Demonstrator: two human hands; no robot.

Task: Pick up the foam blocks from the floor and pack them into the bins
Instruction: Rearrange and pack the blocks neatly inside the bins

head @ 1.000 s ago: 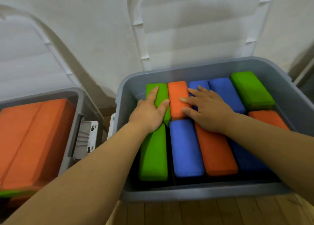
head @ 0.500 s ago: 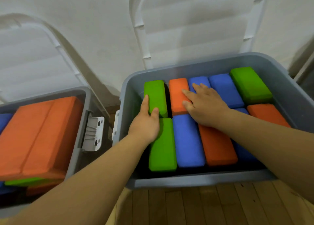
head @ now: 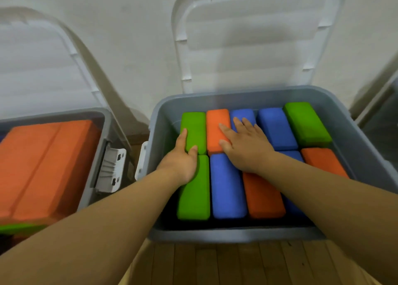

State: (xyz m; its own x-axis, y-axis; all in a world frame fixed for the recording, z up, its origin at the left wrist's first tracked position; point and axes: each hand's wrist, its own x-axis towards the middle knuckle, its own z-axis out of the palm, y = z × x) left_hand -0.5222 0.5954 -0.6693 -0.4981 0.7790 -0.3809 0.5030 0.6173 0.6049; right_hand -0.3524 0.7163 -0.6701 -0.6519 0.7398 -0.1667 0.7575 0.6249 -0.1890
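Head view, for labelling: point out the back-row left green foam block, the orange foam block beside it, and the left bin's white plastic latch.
Back-row left green foam block point(head: 195, 124): head view, top face.
Orange foam block beside it point(head: 216, 117): head view, top face, far end.
White plastic latch point(head: 111, 170): head view, its centre.

The bin point(head: 237, 235) is grey, its ribbed lid point(head: 247, 37) milky white. Inside it sit green, orange and blue blocks point(head: 227, 187). Left of it a second grey bin point(head: 91, 177) shows orange slabs point(head: 43, 166) and a white latch point(head: 111, 170). Beneath it the floor point(head: 215, 263) is pale wooden planks.
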